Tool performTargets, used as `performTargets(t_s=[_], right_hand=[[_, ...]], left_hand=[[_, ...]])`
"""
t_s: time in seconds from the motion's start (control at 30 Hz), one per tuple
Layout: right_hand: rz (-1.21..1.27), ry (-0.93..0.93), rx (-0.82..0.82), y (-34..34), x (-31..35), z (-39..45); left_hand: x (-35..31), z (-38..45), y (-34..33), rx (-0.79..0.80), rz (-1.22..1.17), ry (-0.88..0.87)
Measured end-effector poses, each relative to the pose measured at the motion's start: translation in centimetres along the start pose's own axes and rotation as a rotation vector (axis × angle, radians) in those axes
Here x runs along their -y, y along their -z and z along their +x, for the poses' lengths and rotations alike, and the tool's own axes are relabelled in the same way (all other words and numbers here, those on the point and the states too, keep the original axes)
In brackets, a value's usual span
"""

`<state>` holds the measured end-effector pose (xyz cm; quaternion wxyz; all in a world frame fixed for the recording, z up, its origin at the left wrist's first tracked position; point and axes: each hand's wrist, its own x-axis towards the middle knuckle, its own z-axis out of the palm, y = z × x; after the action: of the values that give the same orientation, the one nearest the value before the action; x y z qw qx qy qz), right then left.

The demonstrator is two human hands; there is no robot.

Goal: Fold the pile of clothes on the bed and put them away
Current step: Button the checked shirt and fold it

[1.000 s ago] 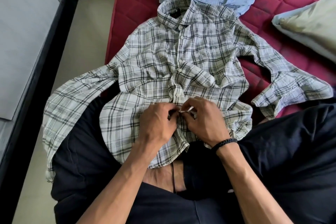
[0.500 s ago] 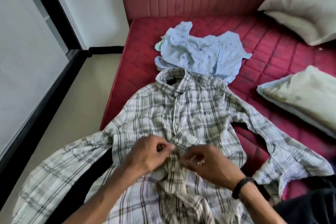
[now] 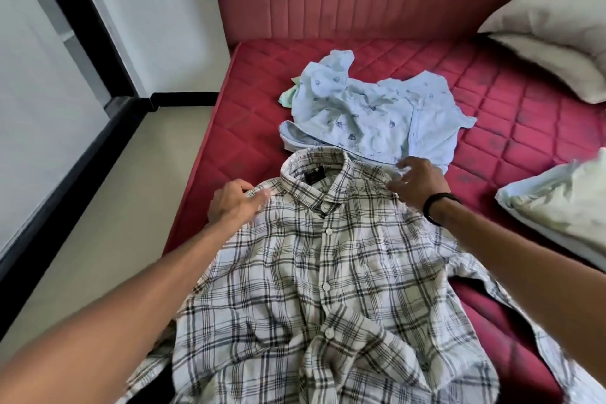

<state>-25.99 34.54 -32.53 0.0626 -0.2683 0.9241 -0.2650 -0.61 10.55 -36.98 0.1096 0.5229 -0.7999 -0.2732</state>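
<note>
Plaid shirt [image 3: 328,272] lies front-up, buttoned, across centre and lower frame on the red bed [image 3: 492,92], collar toward upper centre. Left hand [image 3: 234,205] at the shirt's left shoulder, fingers on the cloth; blurred, cannot tell if it pinches. Right hand [image 3: 418,182] over the right shoulder, fingers spread and loosely bent, no cloth seen held.

Judgement: thin woven cotton, light, limp, wrinkles readily; will sag unless carried at two points. Best hold is the shoulder seams either side of the collar. Lower front is bunched, needs smoothing.

Around: crumpled light-blue garment [image 3: 370,115] touching the collar from above, may get dragged. Two pillows [image 3: 557,43] at right, clear of the shirt. One sleeve hangs over the bed's lower-left edge.
</note>
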Motion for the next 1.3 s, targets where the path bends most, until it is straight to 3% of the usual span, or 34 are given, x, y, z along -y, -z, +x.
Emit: performTargets(t_s=[0.13, 0.27, 0.4, 0.47, 0.53, 0.7, 0.83, 1.0, 1.07, 1.17, 1.2, 1.3], right_hand=[[-0.035, 0.005, -0.101, 0.0, 0.4, -0.5], [-0.037, 0.056, -0.048, 1.9, 1.3, -1.4], [-0.084, 0.113, 0.210, 3.4, 4.1, -1.9], [-0.180, 0.154, 0.314, 3.7, 6.1, -2.6], [-0.111, 0.147, 0.290, 4.1, 7.5, -3.3], [0.217, 0.192, 0.186, 9.7, 9.5, -4.9], [0.471, 0.243, 0.003, 20.7, 12.5, -8.7], [0.743, 0.282, -0.421, 34.1, 18.5, -8.0], [0.737, 0.327, -0.504, 38.6, 21.9, -10.6], [0.589, 0.506, -0.434, 41.3, 24.6, -15.6], [0.478, 0.588, -0.455, 41.8, 25.1, -16.8], [0.099, 0.591, -0.668, 42.2, 25.1, -17.7]], left_hand=[[-0.2, 0.6, 1.6, -0.035, -0.138, -0.049], [-3.1, -1.6, 7.0, -0.219, -0.164, -0.468], [-8.3, -5.5, 15.0, -0.219, 0.004, -0.917], [-10.5, -7.5, 18.8, -0.259, 0.092, -1.071], [-11.9, -9.0, 22.2, -0.307, 0.167, -1.145], [-11.3, -10.7, 30.8, -0.331, 0.404, -1.017], [-12.2, -12.8, 36.2, -0.352, 0.328, -0.837], [-18.3, -15.2, 43.3, -0.596, 0.184, -0.844], [-21.5, -16.5, 46.8, -0.665, 0.110, -0.829], [-24.7, -17.9, 50.2, -0.754, -0.003, -0.748], [-25.5, -18.4, 51.2, -0.810, -0.060, -0.705], [-26.0, -19.3, 52.1, -0.967, -0.113, -0.622]])
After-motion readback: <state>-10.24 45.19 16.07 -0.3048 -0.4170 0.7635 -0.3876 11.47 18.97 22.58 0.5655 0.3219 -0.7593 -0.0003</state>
